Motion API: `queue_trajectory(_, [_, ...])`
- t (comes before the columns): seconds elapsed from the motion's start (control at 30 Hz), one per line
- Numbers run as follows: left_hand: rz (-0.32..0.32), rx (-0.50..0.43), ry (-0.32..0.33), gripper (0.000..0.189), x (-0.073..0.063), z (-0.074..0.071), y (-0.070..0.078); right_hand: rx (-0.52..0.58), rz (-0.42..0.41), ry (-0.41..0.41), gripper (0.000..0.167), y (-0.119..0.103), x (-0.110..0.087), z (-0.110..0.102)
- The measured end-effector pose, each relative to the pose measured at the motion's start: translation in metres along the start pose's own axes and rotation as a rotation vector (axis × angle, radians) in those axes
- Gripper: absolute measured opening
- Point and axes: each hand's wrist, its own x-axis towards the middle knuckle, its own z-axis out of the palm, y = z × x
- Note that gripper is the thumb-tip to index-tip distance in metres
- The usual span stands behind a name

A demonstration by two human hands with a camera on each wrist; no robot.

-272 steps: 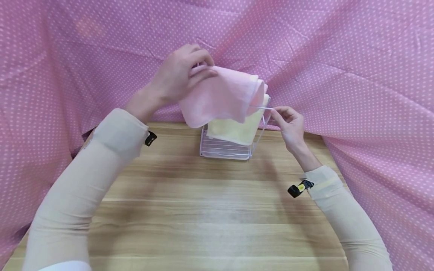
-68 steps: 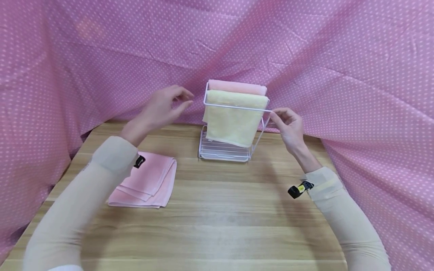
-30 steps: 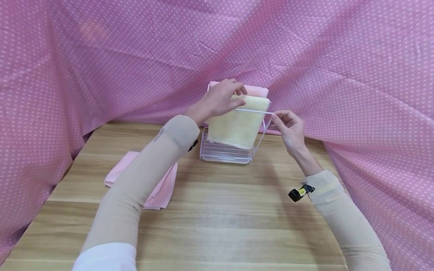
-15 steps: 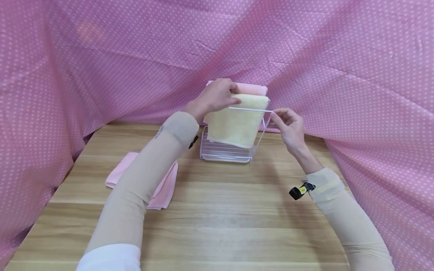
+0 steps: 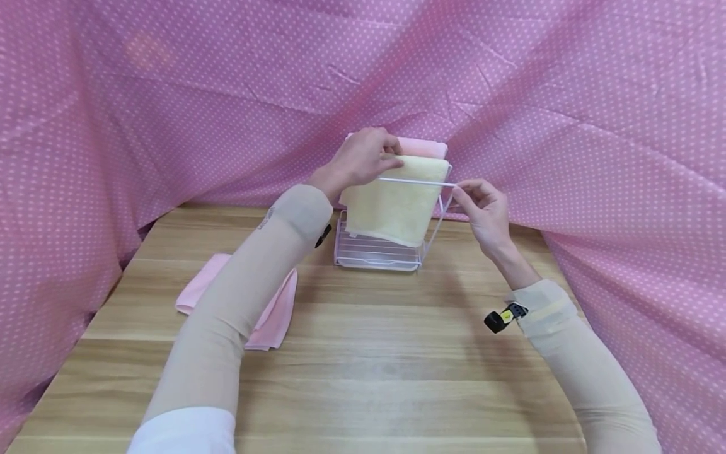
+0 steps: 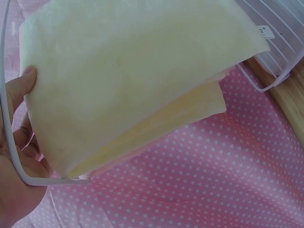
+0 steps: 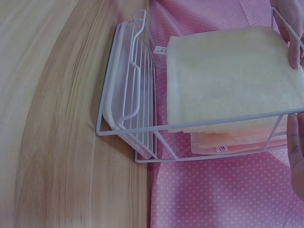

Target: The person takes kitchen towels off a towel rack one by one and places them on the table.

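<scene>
A pale yellow towel (image 5: 391,208) hangs folded over a bar of a white wire rack (image 5: 377,261). My left hand (image 5: 363,157) is at the towel's upper edge, its thumb in front of the cloth and fingers behind, pinching it; the left wrist view shows this hand (image 6: 21,142) beside the rack's bent frame. At the rack's front top corner, my right hand (image 5: 486,211) pinches the white wire. A pink towel (image 5: 425,147) hangs on the bar behind the yellow one, partly hidden by the left hand.
Another pink towel (image 5: 276,318) lies folded on the wooden table (image 5: 363,378) at the left, partly covered by the left forearm. A white drip tray (image 7: 114,80) sits under the rack's wire base. Polka-dot pink cloth (image 5: 227,94) hangs behind and along both sides.
The front pink towel left the rack in my left hand and now lies on the table. My left hand then moved right to the yellow towel. The right hand keeps its grip.
</scene>
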Motion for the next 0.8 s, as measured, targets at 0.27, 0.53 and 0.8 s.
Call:
queue_trajectory(0.27, [0.024,0.011,0.015,0.027,-0.001,-0.003,0.001,-0.007,0.006,-0.004,0.027,-0.001,-0.001,-0.002])
queue_trajectory(0.53, [0.017,-0.006,0.035,0.029,-0.004,-0.013,0.001,-0.007,0.009,0.001,0.027,0.000,0.000,-0.001])
queue_trajectory(0.8, [0.035,-0.014,0.053,0.030,-0.006,-0.027,0.006,-0.009,0.005,0.006,0.028,0.000,0.000,-0.001])
